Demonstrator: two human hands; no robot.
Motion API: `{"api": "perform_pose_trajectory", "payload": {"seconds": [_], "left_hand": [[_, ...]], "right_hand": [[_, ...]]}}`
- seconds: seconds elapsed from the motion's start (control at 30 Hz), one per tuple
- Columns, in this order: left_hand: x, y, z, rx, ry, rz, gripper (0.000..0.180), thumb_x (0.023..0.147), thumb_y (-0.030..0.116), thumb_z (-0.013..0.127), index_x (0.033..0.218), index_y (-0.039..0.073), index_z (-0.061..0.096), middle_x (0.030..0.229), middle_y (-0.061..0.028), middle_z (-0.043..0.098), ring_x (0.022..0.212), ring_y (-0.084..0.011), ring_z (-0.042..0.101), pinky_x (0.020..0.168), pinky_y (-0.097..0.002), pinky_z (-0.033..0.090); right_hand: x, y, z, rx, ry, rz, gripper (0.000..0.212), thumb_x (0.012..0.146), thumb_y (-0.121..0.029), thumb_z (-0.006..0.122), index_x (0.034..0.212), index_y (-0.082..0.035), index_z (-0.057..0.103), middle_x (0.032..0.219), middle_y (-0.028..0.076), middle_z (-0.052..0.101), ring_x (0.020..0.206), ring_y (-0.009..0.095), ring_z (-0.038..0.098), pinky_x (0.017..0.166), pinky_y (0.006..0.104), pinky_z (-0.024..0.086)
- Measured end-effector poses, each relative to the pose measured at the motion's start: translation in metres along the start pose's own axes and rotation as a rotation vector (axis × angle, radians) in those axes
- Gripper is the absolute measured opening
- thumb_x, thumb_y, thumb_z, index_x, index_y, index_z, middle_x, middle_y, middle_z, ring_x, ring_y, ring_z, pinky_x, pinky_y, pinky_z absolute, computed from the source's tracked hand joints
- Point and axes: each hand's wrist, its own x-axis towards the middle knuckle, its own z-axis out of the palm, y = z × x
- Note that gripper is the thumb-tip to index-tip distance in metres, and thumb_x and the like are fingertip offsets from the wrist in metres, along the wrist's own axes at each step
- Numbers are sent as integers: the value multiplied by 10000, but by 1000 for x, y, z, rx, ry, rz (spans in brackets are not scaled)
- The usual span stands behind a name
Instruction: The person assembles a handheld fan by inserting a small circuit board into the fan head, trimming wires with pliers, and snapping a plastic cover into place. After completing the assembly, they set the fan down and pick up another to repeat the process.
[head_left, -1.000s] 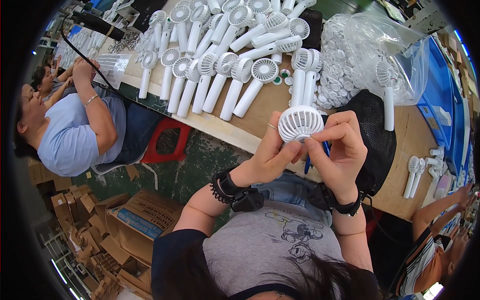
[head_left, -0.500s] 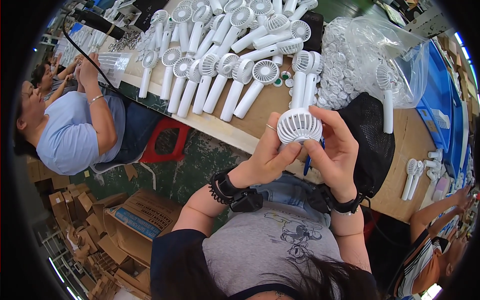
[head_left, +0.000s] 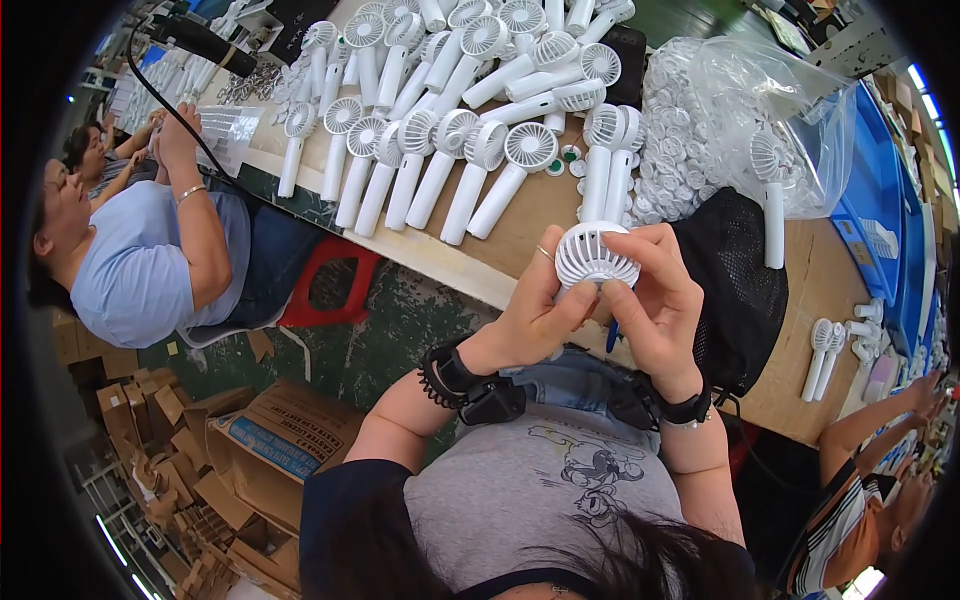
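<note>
Both of my hands hold a white handheld fan (head_left: 592,258) by its round slatted head, above the table's near edge. My left hand (head_left: 535,318) grips its left side, with the thumb at the lower rim. My right hand (head_left: 655,305) closes on the right side, thumb at the lower rim and fingers bent over the slats. I cannot make out the fan's handle. Just beyond lie two more white fans (head_left: 596,180) side by side, handles toward me. A thin blue object (head_left: 612,336) shows partly below my hands.
Many white fans (head_left: 505,200) cover the table at the left and back. Small clear plastic parts (head_left: 675,130) are heaped beside a clear bag (head_left: 830,150). A black mesh bag (head_left: 740,300) lies at right, near blue trays (head_left: 868,190). Co-workers sit left and right.
My right fingers have curled further over the fan's head, which has shifted slightly left. Less of the blue object shows. My left hand has barely moved.
</note>
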Motion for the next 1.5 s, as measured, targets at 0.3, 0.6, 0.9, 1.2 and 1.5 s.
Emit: {"api": "perform_pose_trajectory", "payload": {"seconds": [0.3,0.6,0.9,1.2,1.5], "left_hand": [[-3,-2,-16,139,26,9,340,919,198,437,1218,56,359,1003,-60,494,702,-49,483,541,-176,400],[4,2,3,209,10,56,402,883,179,512,1211,6,356,1033,-85,531,951,-125,507,820,-287,427],[5,-4,-5,268,16,134,581,862,266,532,1277,-68,304,979,-165,577,895,-219,581,775,-324,450],[-4,3,-5,249,48,106,325,851,185,540,1102,20,414,882,-58,535,772,-100,495,683,-263,433],[-5,-8,-15,133,-11,-55,409,877,277,530,1148,3,393,910,-90,539,822,-137,511,738,-289,434]], "right_hand": [[5,-2,13,-26,40,30,326,785,41,543,1110,22,563,973,76,467,911,145,454,826,245,361],[-10,6,-2,-14,93,108,449,803,39,511,1246,65,445,1191,107,488,1104,192,490,963,312,360],[-9,5,2,23,99,133,489,840,-36,545,1292,66,388,1236,140,489,1118,201,498,964,316,370],[-14,11,6,72,70,152,501,841,-81,568,1281,76,387,1218,136,496,1111,200,501,960,317,376],[-15,17,7,47,74,185,491,843,-60,568,1283,69,393,1225,134,491,1116,196,500,952,319,386]]}}
